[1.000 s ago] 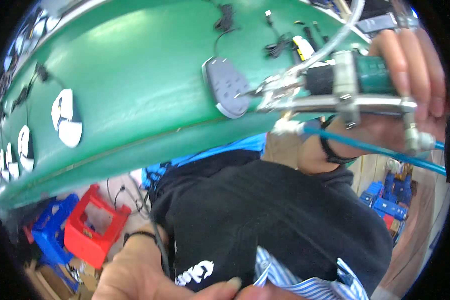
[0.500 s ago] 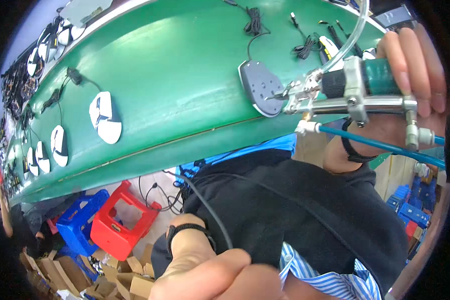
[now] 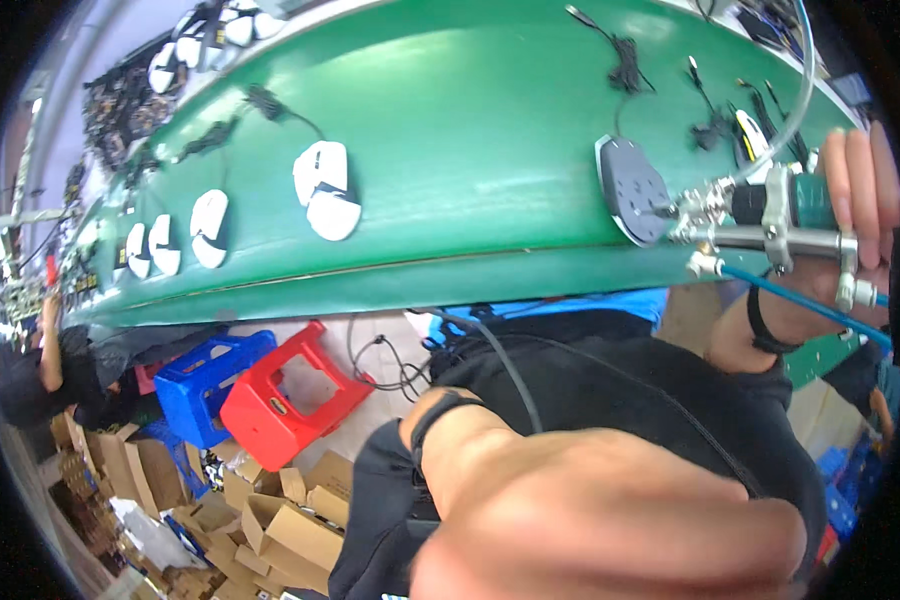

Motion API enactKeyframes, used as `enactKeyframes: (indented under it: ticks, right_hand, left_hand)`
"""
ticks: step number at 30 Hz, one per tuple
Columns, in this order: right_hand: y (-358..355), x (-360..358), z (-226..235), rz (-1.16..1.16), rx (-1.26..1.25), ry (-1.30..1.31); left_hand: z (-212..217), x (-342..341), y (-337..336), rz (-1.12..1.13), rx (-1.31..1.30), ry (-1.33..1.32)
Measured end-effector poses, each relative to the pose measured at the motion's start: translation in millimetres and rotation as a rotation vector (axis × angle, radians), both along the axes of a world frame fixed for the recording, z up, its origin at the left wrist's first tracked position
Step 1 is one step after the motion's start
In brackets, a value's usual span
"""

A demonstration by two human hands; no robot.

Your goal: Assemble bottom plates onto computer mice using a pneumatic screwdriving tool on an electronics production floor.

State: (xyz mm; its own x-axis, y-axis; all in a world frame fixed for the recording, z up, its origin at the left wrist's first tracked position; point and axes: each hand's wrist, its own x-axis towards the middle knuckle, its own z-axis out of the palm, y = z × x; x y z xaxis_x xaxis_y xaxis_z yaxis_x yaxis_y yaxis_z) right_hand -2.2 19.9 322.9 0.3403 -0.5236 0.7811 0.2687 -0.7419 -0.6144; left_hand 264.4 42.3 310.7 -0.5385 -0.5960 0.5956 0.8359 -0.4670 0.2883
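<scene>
While right hand (image 3: 865, 200) grips pneumatic screwdriver (image 3: 770, 215) | long axis horizontal, tip leftward at mouse underside (image 3: 632, 190) | left hand (image 3: 610, 520) blurred, grip unclear

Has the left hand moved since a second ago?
Yes. The left hand has come up from the bottom edge, where it sat low against the black shirt, and now fills the lower middle, much closer to the camera.
</scene>
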Motion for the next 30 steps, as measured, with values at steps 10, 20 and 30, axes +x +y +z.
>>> enactKeyframes:
  ticks: [10, 20, 30]
  right_hand:
    - [25.9, 55.0, -3.0, -0.320, 0.303, -0.411]
    - [23.6, 51.6, 6.1, -0.347, 0.270, -0.311]
    - [30.2, 28.4, 4.8, -0.315, 0.361, -0.255]
  left_hand:
    - [14.7, 24.9, -3.8, -0.341, 0.285, 0.070]
    - [4.0, -16.0, 27.3, 0.667, 0.187, 0.090]
    - [-12.2, 9.7, 19.9, 0.592, -0.121, -0.104]
